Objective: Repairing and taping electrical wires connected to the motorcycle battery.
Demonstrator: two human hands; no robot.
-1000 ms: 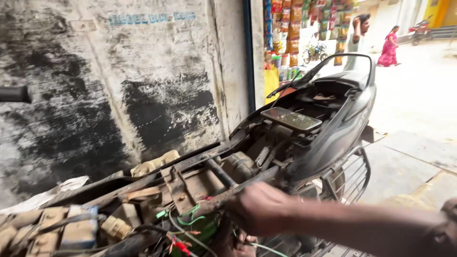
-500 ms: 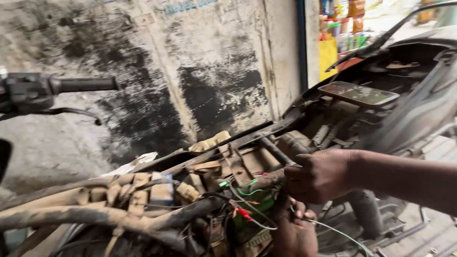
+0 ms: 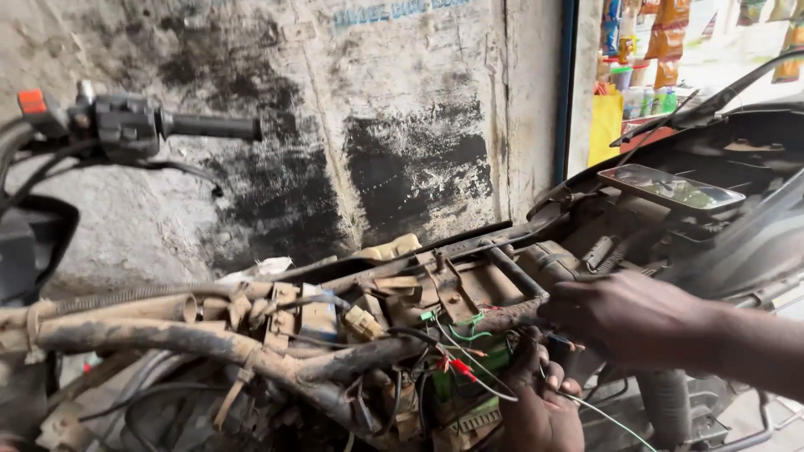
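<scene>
A stripped scooter shows its muddy frame tubes [image 3: 209, 339] and a tangle of wires [image 3: 456, 351] over a green battery [image 3: 477, 368]. My right hand [image 3: 624, 316] reaches in from the right, and its fingers curl around a dirty frame tube [image 3: 511, 314] beside the wires. Lower down, my left hand [image 3: 536, 406] comes up from the bottom edge, its fingers in the wire bundle, pinching thin green and white wires [image 3: 603, 414]. A red connector [image 3: 459, 368] lies just left of that hand.
The handlebar grip with its switch block [image 3: 142, 125] juts out at upper left. Behind stands a stained plaster wall [image 3: 377, 151]. The open under-seat area and raised seat [image 3: 670, 188] are at right. A shop front with hanging packets [image 3: 653, 50] is beyond.
The view has swung left, bringing the handlebar into sight. My right hand has settled on the frame tube, and my left hand has come up into the wires.
</scene>
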